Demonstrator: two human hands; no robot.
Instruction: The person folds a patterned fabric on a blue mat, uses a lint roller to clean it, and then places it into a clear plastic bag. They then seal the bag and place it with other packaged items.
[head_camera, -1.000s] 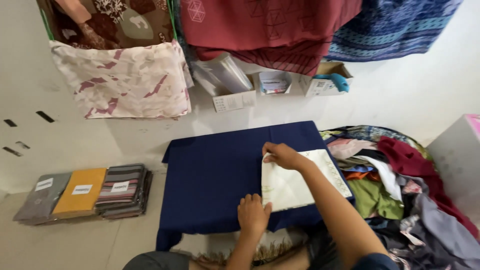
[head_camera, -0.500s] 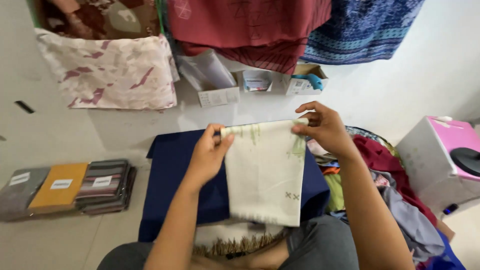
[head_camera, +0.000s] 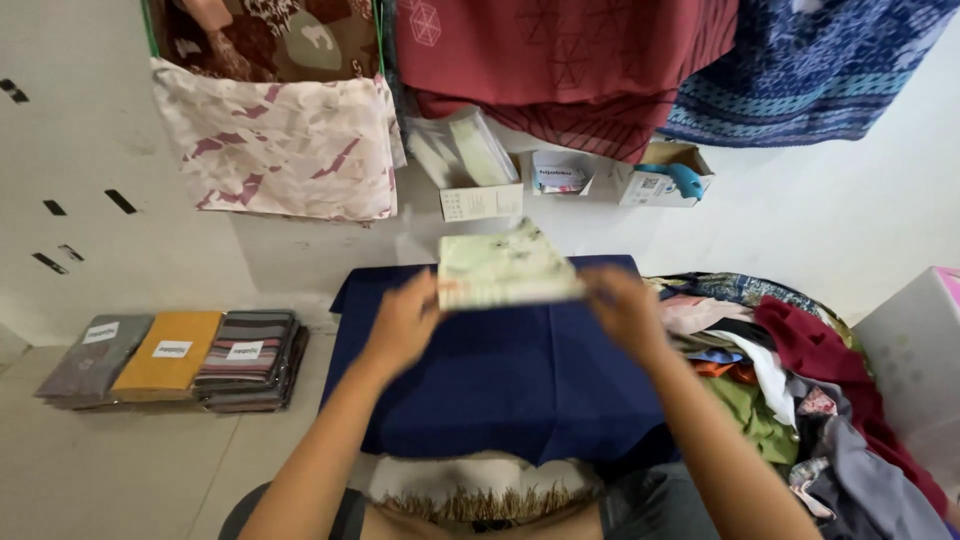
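A folded cream cloth (head_camera: 505, 268) with a faint green print is held up flat above a dark blue cloth (head_camera: 500, 370) spread on the floor. My left hand (head_camera: 405, 322) grips the cream cloth's left edge and my right hand (head_camera: 625, 310) grips its right edge. Both hands are blurred by motion. The cloth hangs level between them, over the far half of the blue cloth.
Three packed folded fabrics (head_camera: 175, 355) lie in a row at the left. A heap of mixed clothes (head_camera: 800, 390) fills the right. Patterned cloths (head_camera: 280, 150) hang on the wall behind, with small cardboard boxes (head_camera: 480, 200) below them. A white box (head_camera: 915, 360) stands far right.
The cream cloth was lifted off the blue cloth, hung open between both hands, and is now folded shorter and held flat and higher.
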